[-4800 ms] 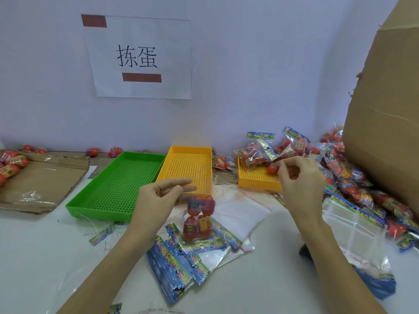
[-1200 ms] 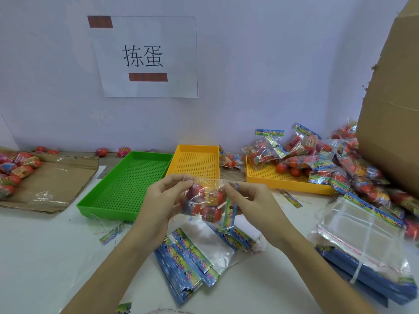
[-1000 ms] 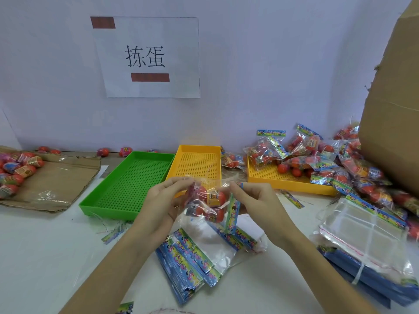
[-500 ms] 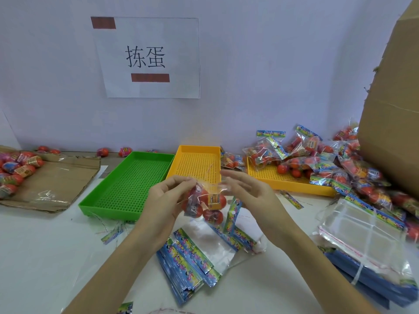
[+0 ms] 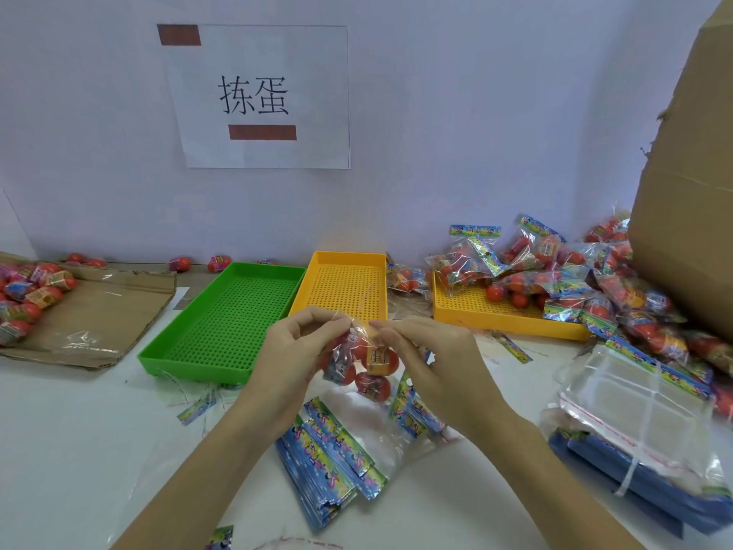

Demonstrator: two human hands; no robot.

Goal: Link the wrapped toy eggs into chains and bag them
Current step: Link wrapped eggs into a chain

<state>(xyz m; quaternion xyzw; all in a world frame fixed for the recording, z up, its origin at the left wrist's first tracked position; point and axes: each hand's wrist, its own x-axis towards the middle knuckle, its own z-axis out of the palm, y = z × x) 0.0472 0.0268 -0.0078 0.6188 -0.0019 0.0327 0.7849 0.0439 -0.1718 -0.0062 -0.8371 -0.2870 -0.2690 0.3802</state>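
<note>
A clear bag holding several red wrapped toy eggs hangs above the white table, in front of the middle yellow tray. My left hand pinches the bag's top edge on the left. My right hand pinches the same top edge on the right, fingertips almost meeting the left ones. The bag's coloured header strip dangles below my right hand. Empty bags with blue printed headers lie fanned out on the table under my hands.
A green tray sits left of the yellow one. Another yellow tray at the right holds loose eggs and filled bags. A stack of clear bags lies at right, a cardboard box behind it, flat cardboard with eggs at left.
My right hand came back from the right tray to the bag. Over the last second both hands drew together at the bag's top edge, and the header strip swung down under my right hand.
</note>
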